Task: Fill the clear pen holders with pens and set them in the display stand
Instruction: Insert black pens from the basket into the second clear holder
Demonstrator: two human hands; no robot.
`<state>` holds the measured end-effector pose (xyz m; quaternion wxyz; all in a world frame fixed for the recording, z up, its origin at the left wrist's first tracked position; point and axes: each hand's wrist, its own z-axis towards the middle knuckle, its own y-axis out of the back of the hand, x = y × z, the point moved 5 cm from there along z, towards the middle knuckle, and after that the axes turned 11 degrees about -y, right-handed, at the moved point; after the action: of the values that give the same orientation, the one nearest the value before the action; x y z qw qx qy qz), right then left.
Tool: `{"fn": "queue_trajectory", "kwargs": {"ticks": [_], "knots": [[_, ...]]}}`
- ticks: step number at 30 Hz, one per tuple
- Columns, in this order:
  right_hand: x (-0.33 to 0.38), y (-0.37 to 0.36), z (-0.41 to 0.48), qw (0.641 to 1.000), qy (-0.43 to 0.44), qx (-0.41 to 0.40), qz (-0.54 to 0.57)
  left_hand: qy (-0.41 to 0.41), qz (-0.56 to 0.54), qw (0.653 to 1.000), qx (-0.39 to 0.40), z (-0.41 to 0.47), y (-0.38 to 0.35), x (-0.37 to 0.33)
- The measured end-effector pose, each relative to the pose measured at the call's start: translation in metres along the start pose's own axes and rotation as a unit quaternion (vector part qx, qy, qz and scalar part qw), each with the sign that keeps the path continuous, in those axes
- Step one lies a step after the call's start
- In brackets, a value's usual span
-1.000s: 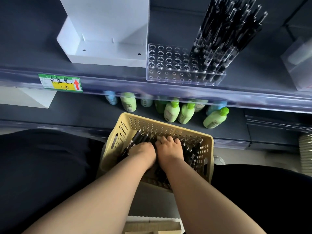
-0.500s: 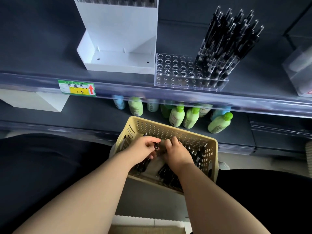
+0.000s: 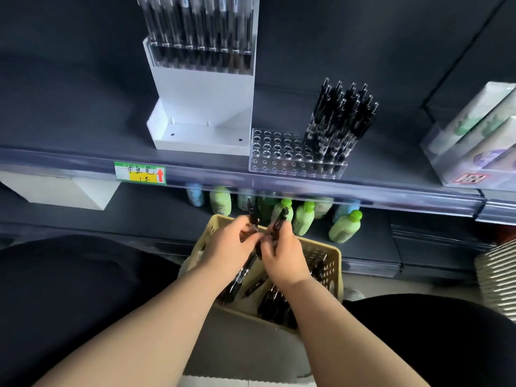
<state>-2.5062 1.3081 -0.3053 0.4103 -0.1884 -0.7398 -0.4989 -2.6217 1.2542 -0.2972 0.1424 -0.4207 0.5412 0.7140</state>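
Step in hand, as I read it: gathering stock, not yet loading.

- Both hands are over the yellow basket (image 3: 333,263) at 6 o'clock, near its far rim.
- Left hand (image 3: 231,241): grip curled round a black pen with one end pointing up.
- Right hand (image 3: 284,258): grip pinching another close beside it. The held pens (image 3: 280,219) are blurred (each hand may hold more than one; I cannot count).
- Loose pens (image 3: 273,303) lie in the basket bottom.
- The clear pen holder (image 3: 279,152) sits on the shelf (image 3: 69,129) at 1 o'clock, just beside the white display stand (image 3: 201,107) at 12.
- The holder's right-hand holes carry standing pens (image 3: 340,121). The left-hand holes show bare, so I judge it part-filled.
- A filled holder (image 3: 198,26) already sits in the stand's upper tier. I judge the lower tray is where this one goes.

Next move, my judgement:
- Raise the held pens toward 1 o'clock and turn them to stand upright.
- Seat them in the open holes one at a time, since the holes look narrow.
- Come in from the 9 o'clock side to avoid knocking the pens already standing.
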Motion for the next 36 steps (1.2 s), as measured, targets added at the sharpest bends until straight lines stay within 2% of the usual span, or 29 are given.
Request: {"fn": "queue_trajectory", "kwargs": {"ticks": [5,9,12,16,22,25,32,36], "knots": [[0.043,0.044,0.004,0.989,0.065,-0.113,0.065,-0.082,0.021,0.996,-0.028,0.015,0.026,-0.047],[0.083,0.089,0.01,0.966,0.118,-0.211,0.092,-0.156,0.024,0.986,-0.061,0.029,0.054,-0.093],[0.109,0.124,0.018,0.957,0.113,-0.235,0.131,-0.187,0.009,0.978,-0.094,0.041,0.074,-0.114],[0.139,0.168,0.035,0.948,0.117,-0.269,0.126,-0.218,-0.017,0.97,-0.112,0.059,0.091,-0.138],[0.175,0.199,0.057,0.949,0.178,-0.262,0.0,-0.22,-0.05,0.97,-0.092,0.094,0.096,-0.153],[0.178,0.2,0.065,0.934,0.21,-0.282,-0.071,-0.221,-0.092,0.966,-0.095,0.102,0.092,-0.152],[0.163,0.201,0.08,0.955,0.152,-0.252,-0.041,-0.21,-0.125,0.966,-0.081,0.107,0.085,-0.152],[0.164,0.201,0.082,0.954,0.154,-0.255,-0.023,-0.207,-0.128,0.967,-0.08,0.11,0.079,-0.154]]}}
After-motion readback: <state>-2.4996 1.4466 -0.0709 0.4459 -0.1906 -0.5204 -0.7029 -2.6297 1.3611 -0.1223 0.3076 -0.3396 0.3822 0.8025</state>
